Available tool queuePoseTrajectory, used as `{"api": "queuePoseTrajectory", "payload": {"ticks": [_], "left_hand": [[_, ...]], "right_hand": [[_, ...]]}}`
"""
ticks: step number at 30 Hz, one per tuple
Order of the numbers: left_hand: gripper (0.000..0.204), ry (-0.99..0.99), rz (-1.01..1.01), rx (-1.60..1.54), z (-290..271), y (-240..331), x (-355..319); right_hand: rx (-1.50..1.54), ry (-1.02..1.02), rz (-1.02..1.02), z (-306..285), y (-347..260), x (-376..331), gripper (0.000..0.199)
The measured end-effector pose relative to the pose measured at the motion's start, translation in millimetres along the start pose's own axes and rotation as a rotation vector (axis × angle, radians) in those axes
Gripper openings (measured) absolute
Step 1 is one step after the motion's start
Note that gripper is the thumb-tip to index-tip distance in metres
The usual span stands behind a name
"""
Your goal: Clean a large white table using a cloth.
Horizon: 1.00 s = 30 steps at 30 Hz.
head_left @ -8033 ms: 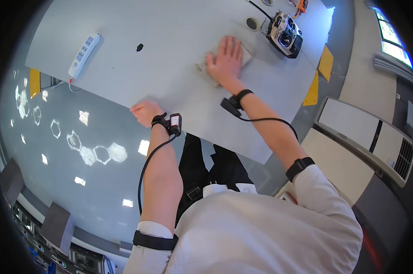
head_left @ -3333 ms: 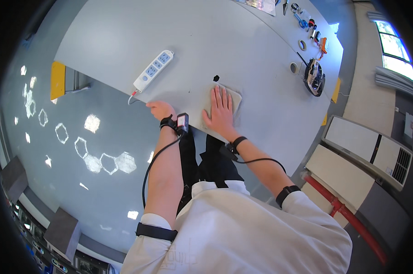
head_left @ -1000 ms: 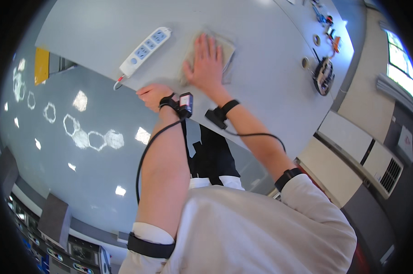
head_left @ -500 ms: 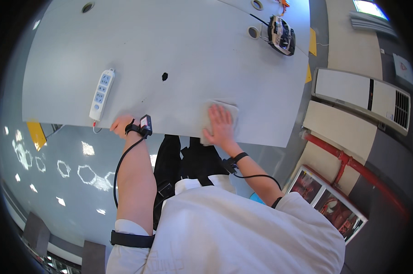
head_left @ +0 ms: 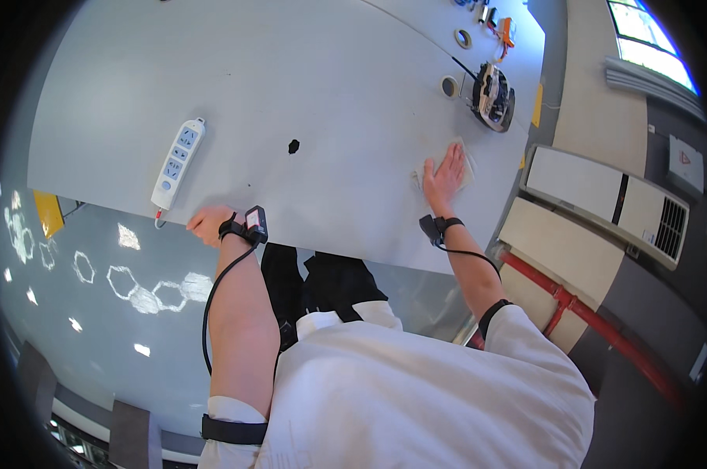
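Note:
My right hand point(head_left: 446, 178) lies flat on a pale folded cloth point(head_left: 470, 173) toward the right side of the grey table point(head_left: 236, 102). Its fingers are stretched out and point away from me, the thumb apart; part of the cloth is hidden beneath. At the near edge, my left hand point(head_left: 210, 224) rests with fingers bent over the table's rim, their tips partly hidden. Close beyond it stands a white power strip point(head_left: 177, 162), its cord running off the near edge. Both wrists carry black straps with small devices and cables.
An open-bodied device point(head_left: 492, 98) with dark and light parts lies far right, beside a tape roll point(head_left: 449, 86). Another tape roll point(head_left: 463, 38) and an orange tool point(head_left: 507, 33) lie beyond. A dark hole point(head_left: 293, 146) marks the tabletop's middle. Red pipes point(head_left: 560, 297) run along the right wall.
My right hand has slid with the cloth from the near edge to the right and away from me. My left hand stays at the table edge. The view has shifted slightly.

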<state>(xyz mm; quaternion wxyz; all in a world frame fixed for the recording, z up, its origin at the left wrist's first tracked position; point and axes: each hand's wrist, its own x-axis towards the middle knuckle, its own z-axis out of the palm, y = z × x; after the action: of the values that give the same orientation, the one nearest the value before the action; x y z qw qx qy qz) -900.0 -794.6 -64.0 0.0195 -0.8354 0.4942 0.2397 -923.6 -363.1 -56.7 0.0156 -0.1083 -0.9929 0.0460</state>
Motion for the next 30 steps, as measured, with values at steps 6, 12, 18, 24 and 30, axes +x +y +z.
{"api": "queuePoseTrajectory", "payload": {"ticks": [6,12,18,24,30], "left_hand": [[0.064,-0.024,0.039,-0.013,-6.8,0.0,-6.3],[0.07,0.064,0.087,-0.029,-1.0,1.6,-10.9],[0.061,0.021,0.039,-0.039,-8.4,2.0,-14.8],[0.053,0.042,0.071,-0.023,-2.9,-3.9,-3.3],[0.055,-0.089,0.067,-0.093,1.1,-19.4,17.7]], "right_hand": [[0.032,0.019,-0.284,20.9,-78.9,79.2,0.076],[0.112,0.005,-0.512,29.1,-190.6,82.0,0.078],[0.205,-0.138,-0.705,27.5,-234.2,-4.7,0.078],[0.167,-0.179,-0.686,11.3,-241.9,-25.6,0.077],[0.207,-0.137,-0.683,12.3,-246.1,-29.8,0.077]]}}
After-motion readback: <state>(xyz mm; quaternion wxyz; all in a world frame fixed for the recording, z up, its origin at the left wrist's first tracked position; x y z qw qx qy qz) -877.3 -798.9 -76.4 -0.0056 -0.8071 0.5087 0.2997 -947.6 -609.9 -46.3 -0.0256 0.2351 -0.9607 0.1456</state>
